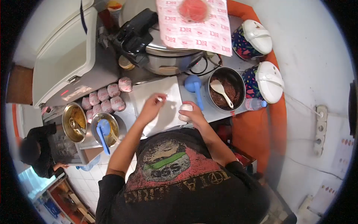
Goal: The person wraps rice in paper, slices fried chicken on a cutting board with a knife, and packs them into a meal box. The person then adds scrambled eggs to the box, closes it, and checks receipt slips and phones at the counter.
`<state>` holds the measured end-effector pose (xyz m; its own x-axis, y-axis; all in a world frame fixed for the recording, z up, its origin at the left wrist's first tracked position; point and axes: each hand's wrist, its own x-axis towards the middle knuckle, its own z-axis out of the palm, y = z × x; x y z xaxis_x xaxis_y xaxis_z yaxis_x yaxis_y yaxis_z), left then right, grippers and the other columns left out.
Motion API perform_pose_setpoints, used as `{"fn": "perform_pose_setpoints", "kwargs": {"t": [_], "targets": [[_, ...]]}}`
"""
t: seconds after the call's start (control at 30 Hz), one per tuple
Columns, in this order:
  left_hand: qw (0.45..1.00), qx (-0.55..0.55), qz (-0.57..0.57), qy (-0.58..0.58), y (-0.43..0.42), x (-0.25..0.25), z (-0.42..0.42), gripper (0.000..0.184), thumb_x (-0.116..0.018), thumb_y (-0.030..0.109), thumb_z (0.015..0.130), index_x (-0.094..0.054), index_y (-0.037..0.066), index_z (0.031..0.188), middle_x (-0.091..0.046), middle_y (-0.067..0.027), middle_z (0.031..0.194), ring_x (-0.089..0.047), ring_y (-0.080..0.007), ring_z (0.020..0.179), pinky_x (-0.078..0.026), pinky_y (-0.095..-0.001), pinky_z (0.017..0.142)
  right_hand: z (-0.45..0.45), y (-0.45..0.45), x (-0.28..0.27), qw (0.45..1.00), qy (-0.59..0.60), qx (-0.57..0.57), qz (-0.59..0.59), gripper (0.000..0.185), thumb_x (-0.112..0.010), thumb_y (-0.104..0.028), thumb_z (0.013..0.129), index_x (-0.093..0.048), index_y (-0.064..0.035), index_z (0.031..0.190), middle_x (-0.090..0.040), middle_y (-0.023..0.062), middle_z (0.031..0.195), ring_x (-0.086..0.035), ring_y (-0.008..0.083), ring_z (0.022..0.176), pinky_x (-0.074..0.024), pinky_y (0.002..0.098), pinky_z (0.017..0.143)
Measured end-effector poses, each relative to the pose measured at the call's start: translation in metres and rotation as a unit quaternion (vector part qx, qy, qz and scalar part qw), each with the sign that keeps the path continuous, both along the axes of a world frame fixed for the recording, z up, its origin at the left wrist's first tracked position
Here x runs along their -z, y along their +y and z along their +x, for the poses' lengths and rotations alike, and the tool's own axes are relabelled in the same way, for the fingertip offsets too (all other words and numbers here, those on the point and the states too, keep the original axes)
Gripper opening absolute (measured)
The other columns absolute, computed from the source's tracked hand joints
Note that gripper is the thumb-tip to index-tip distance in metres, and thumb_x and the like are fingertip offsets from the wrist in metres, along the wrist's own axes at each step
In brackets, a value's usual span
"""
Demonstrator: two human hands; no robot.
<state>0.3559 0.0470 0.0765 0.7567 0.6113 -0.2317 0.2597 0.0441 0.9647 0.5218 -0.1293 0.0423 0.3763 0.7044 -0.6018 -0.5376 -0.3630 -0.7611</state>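
Observation:
My right hand (192, 113) is wrapped round a small white rounded thing (185, 110) at the right edge of the white sheets. Over the white sheets (164, 87), my left hand (153, 106) is closed, its fingertips pinching something small and white that I cannot make out. A blue scoop (193, 84) lies just right of the sheets. Beyond it stands a pot (242, 90) of dark reddish-brown food with a white paddle (220, 90) in it. Several wrapped pink-and-white balls (113, 90) sit left of the sheets.
Two steel bowls (64, 123) of yellowish food stand at the left, one holding another blue scoop (104, 128). Behind are a large cooker (164, 61), printed paper (209, 35), an open cooler box (89, 71), and patterned containers (252, 80). A water bottle (253, 104) lies right. Another person (35, 149) is far left.

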Motion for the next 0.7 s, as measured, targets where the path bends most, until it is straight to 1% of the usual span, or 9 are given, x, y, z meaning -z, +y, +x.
{"fn": "perform_pose_setpoints", "kwargs": {"t": [0.17, 0.2, 0.27, 0.3, 0.4, 0.57, 0.63, 0.67, 0.7], "targets": [[0.98, -0.103, -0.113, -0.129, 0.04, -0.15, 0.058, 0.037, -0.06, 0.019, 0.093, -0.053, -0.002, 0.123, -0.064, -0.0128, 0.116, -0.061, -0.0193, 0.098, -0.05, -0.0291, 0.084, 0.009, -0.042, -0.003, 0.995, -0.019, 0.091, -0.023, 0.054, -0.08, -0.006, 0.074, -0.055, -0.0026, 0.122, -0.062, 0.0077, 0.096, -0.064, 0.0194, 0.087, -0.0558, 0.0335, 0.074], [0.98, -0.103, -0.104, -0.133, 0.044, -0.161, 0.068, 0.037, -0.06, 0.019, 0.093, -0.053, -0.002, 0.123, -0.064, -0.0128, 0.116, -0.061, -0.0193, 0.098, -0.05, -0.0291, 0.084, 0.009, -0.046, -0.002, 0.996, -0.021, 0.089, -0.013, 0.054, -0.08, -0.006, 0.074, -0.055, -0.0026, 0.122, -0.062, 0.0077, 0.096, -0.064, 0.0194, 0.087, -0.0558, 0.0335, 0.074], [0.898, -0.048, -0.408, -0.158, 0.051, -0.178, 0.087, 0.045, -0.062, 0.028, 0.093, -0.049, -0.005, 0.122, -0.062, -0.0184, 0.119, -0.062, -0.0282, 0.106, -0.051, -0.0347, 0.091, 0.009, -0.054, -0.001, 0.993, -0.004, 0.114, -0.01, 0.054, -0.081, -0.006, 0.074, -0.055, -0.0029, 0.122, -0.063, 0.0083, 0.098, -0.064, 0.0193, 0.087, -0.0559, 0.0334, 0.075], [0.887, -0.062, -0.433, -0.149, 0.053, -0.176, 0.098, 0.049, -0.063, 0.033, 0.093, -0.049, -0.006, 0.119, -0.061, -0.0217, 0.12, -0.061, -0.0334, 0.111, -0.052, -0.0394, 0.094, 0.009, -0.055, 0.0, 0.994, -0.006, 0.112, -0.002, 0.054, -0.081, -0.006, 0.074, -0.055, -0.0029, 0.122, -0.063, 0.0083, 0.098, -0.064, 0.0193, 0.087, -0.0559, 0.0334, 0.075], [0.862, -0.083, -0.477, -0.147, 0.046, -0.186, 0.119, 0.05, -0.065, 0.035, 0.092, -0.049, -0.006, 0.117, -0.061, -0.0241, 0.12, -0.063, -0.0333, 0.107, -0.054, -0.0407, 0.091, 0.008, -0.052, -0.001, 0.993, -0.012, 0.118, 0.006, 0.052, -0.078, -0.002, 0.076, -0.055, -0.003, 0.123, -0.063, 0.0098, 0.1, -0.065, 0.0205, 0.089, -0.0567, 0.0355, 0.076], [0.91, -0.147, -0.357, -0.152, 0.032, -0.199, 0.113, 0.048, -0.068, 0.033, 0.09, -0.053, -0.005, 0.115, -0.064, -0.0197, 0.115, -0.066, -0.0283, 0.097, -0.056, -0.0387, 0.084, 0.006, -0.045, -0.014, 0.989, -0.003, 0.148, 0.013, 0.051, -0.076, -0.001, 0.078, -0.055, -0.0039, 0.125, -0.063, 0.009, 0.1, -0.065, 0.0201, 0.088, -0.057, 0.0361, 0.076], [0.953, -0.225, -0.14, -0.145, 0.033, -0.204, 0.095, 0.047, -0.07, 0.03, 0.088, -0.056, -0.004, 0.117, -0.065, -0.0156, 0.11, -0.065, -0.0215, 0.09, -0.054, -0.0339, 0.079, 0.015, -0.041, -0.026, 0.985, 0.013, 0.163, 0.063, 0.051, -0.074, 0.0, 0.079, -0.054, -0.0038, 0.125, -0.063, 0.0088, 0.1, -0.065, 0.0201, 0.088, -0.057, 0.0361, 0.077], [0.953, -0.227, -0.135, -0.147, 0.038, -0.199, 0.093, 0.047, -0.07, 0.03, 0.088, -0.056, -0.004, 0.117, -0.065, -0.0156, 0.11, -0.065, -0.0215, 0.09, -0.054, -0.0339, 0.079, 0.02, -0.037, -0.032, 0.976, 0.033, 0.184, 0.113, 0.05, -0.072, 0.0, 0.08, -0.053, -0.0038, 0.126, -0.063, 0.0085, 0.1, -0.064, 0.0201, 0.089, -0.057, 0.036, 0.078], [0.953, -0.283, 0.041, -0.103, 0.044, -0.186, 0.093, 0.049, -0.071, 0.029, 0.086, -0.055, -0.005, 0.119, -0.065, -0.0143, 0.105, -0.064, -0.0208, 0.088, -0.053, -0.0347, 0.079, 0.03, -0.03, -0.048, 0.971, 0.038, 0.195, 0.136, 0.052, -0.069, 0.002, 0.08, -0.052, -0.004, 0.129, -0.062, 0.0088, 0.103, -0.064, 0.0203, 0.092, -0.0571, 0.0359, 0.08]]}}
